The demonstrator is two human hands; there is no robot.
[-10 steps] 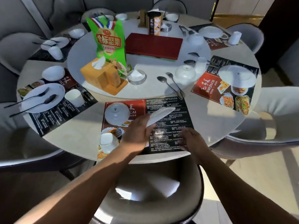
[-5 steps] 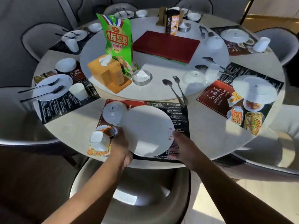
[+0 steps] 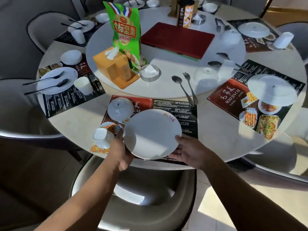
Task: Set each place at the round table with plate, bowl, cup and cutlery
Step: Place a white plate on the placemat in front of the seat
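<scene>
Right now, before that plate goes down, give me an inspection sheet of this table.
Surface: round table, pale top, with a turntable in the middle and printed mats at the places.
Job's things: plate held over the near placemat; bowl upside down beyond it, to the left; cup at the mat's left corner; spoon and fork lying from the turntable's edge onto the mat.
Clutter: green snack bag, orange tissue box and red folder on the turntable.
Grippers: left hand grips the plate's left rim; right hand grips its right rim.
Cables: nothing seen.
Surroundings: grey chairs round the table; other places partly set.
</scene>
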